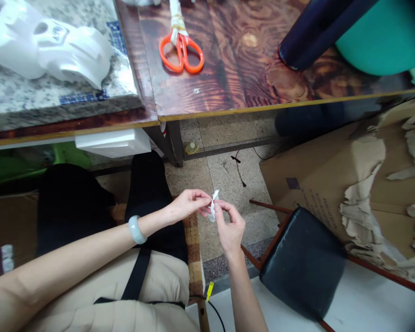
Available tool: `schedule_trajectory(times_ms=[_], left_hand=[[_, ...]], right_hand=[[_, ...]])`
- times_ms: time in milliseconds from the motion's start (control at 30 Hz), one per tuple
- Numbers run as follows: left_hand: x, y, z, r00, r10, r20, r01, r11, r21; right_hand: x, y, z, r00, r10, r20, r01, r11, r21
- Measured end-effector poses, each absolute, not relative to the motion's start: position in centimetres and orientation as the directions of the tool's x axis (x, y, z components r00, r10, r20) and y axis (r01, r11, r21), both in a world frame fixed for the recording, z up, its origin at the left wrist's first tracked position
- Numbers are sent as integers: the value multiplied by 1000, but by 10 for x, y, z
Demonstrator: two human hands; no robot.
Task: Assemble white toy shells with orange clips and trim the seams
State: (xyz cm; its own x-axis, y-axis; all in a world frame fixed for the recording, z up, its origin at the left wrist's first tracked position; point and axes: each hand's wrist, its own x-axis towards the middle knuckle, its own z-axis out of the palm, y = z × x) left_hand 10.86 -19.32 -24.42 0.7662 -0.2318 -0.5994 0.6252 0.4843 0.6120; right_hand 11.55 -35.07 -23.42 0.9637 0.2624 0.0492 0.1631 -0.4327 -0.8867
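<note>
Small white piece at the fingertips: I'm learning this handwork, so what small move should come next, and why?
Perhaps ease the left hand and right hand slightly apart to spread the small white piece, since it looks crumpled and both hands' fingertips meet at it.

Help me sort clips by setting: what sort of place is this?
Probably a workshop: orange-handled scissors on a dark wood-grained table, glossy white moulded pieces, and torn brown cardboard.

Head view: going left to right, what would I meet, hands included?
White molded plastic pieces, pale bangle, left hand, white strip, right hand, black chair seat, teal rounded object.
</note>
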Motion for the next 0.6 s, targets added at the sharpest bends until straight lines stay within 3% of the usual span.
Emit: schedule_trajectory(times_ms=[167, 300, 600], left_hand=[[102, -192, -240, 795, -219, -566, 595, 467, 655], [98, -190, -236, 801, -236, -551, 592, 455, 665], [95, -182, -238, 771, -300, -562, 635, 432, 641]], right_hand=[[114, -346, -234, 979, 186, -83, 11, -456, -890], [113, -344, -234, 968, 206, -144, -34, -460, -887], [109, -344, -228, 956, 274, -100, 35, -447, -894]])
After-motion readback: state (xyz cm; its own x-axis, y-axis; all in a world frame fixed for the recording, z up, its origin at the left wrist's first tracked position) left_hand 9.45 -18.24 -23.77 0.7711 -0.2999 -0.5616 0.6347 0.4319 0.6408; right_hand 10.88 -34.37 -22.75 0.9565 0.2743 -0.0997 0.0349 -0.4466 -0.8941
